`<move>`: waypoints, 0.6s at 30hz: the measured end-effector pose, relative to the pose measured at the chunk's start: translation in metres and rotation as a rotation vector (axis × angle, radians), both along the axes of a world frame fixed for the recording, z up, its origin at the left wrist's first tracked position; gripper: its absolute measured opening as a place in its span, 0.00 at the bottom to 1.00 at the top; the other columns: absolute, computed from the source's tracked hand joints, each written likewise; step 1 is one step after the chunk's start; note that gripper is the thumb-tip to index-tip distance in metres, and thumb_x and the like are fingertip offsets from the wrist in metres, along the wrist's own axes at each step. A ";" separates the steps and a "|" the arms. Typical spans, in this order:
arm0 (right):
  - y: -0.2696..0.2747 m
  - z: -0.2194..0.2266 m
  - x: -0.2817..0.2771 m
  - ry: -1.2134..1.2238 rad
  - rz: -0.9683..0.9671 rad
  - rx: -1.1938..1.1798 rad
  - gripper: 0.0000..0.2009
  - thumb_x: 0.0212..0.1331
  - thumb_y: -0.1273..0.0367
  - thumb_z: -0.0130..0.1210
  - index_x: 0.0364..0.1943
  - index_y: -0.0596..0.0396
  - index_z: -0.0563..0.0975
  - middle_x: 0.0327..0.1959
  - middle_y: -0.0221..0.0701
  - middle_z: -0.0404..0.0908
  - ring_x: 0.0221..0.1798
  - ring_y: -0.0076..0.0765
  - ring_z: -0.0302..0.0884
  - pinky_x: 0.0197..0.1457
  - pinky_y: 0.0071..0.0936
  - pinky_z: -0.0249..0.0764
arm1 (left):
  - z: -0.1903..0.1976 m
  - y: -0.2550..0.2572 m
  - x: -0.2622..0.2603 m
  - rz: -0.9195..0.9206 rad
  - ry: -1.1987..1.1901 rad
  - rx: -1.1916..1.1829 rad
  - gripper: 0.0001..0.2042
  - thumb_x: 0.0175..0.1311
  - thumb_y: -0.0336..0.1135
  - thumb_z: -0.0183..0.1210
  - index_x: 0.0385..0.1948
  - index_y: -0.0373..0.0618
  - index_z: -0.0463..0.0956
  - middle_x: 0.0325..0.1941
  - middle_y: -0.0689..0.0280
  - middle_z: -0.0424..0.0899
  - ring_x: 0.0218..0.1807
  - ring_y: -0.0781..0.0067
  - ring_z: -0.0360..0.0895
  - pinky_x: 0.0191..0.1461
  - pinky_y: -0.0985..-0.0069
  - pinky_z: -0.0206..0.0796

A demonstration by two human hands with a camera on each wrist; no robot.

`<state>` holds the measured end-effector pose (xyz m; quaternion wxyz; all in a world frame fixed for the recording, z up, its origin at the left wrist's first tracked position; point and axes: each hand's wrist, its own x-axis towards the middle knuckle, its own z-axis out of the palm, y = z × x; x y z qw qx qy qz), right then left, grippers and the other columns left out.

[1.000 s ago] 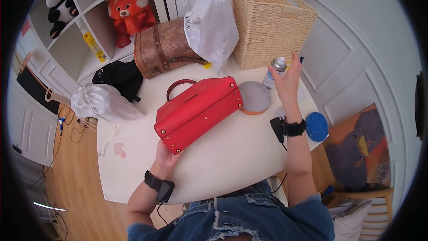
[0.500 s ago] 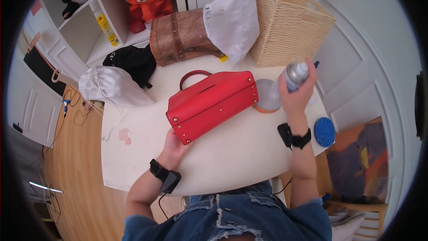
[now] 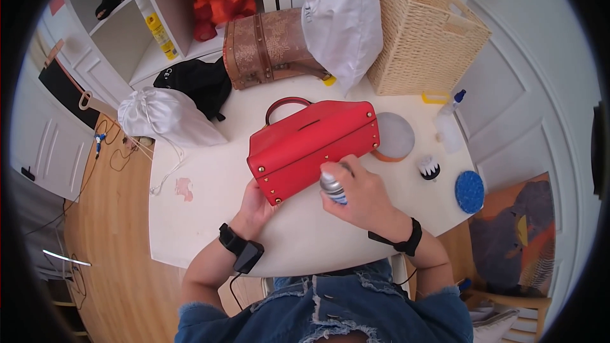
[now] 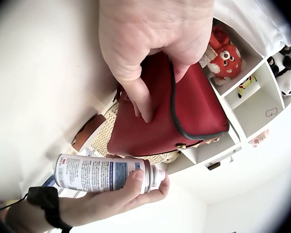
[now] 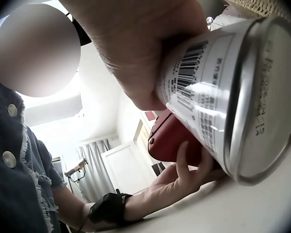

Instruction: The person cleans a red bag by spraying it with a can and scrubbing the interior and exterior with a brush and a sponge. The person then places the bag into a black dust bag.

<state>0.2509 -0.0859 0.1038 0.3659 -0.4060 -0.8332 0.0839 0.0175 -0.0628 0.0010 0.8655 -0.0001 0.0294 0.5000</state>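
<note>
A red handbag (image 3: 311, 140) is tilted over the white table, its studded base facing the person. The left hand (image 3: 254, 208) grips its lower left end; in the left wrist view that hand (image 4: 155, 43) has its thumb and fingers spread around the bag (image 4: 150, 111). In front of the bag, the right hand (image 3: 362, 197) holds a spray can (image 3: 333, 187) with a white top. The left wrist view shows the can (image 4: 106, 173) lying sideways in the right hand's fingers, close beside the bag. The can's base (image 5: 271, 102) fills much of the right wrist view.
Right on the table (image 3: 210, 228) are a grey round pad (image 3: 395, 137), a small brush (image 3: 429, 167), a blue round pad (image 3: 469, 192) and a clear bottle (image 3: 450, 130). Behind stand a wicker basket (image 3: 422, 38), a brown case (image 3: 267, 47) and a white bag (image 3: 343, 22). Another white bag (image 3: 166, 117) lies left.
The right hand has taken hold of the spray can at the table's right side and brought it left, in front of the red bag. The left hand keeps its grip on the bag.
</note>
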 end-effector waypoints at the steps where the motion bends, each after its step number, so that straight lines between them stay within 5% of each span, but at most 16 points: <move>1: 0.003 -0.001 0.003 -0.002 0.002 -0.002 0.27 0.44 0.68 0.65 0.52 0.48 0.71 0.37 0.36 0.70 0.31 0.44 0.76 0.30 0.36 0.76 | 0.001 0.000 0.000 0.002 -0.002 -0.002 0.21 0.73 0.37 0.40 0.62 0.31 0.58 0.65 0.48 0.67 0.64 0.56 0.70 0.66 0.60 0.68; 7: 0.015 -0.001 0.027 0.217 -0.304 -0.061 0.25 0.48 0.70 0.64 0.52 0.53 0.67 0.40 0.40 0.76 0.35 0.48 0.79 0.35 0.37 0.75 | 0.003 -0.001 0.001 -0.002 -0.001 -0.003 0.22 0.73 0.37 0.40 0.63 0.31 0.57 0.65 0.48 0.67 0.64 0.55 0.70 0.66 0.60 0.68; 18: 0.014 -0.007 0.033 0.203 -0.384 -0.086 0.24 0.49 0.69 0.63 0.52 0.53 0.67 0.40 0.41 0.75 0.35 0.49 0.79 0.34 0.38 0.76 | 0.001 0.000 0.000 -0.004 -0.015 0.003 0.21 0.73 0.36 0.40 0.63 0.32 0.57 0.65 0.49 0.67 0.64 0.55 0.69 0.66 0.60 0.67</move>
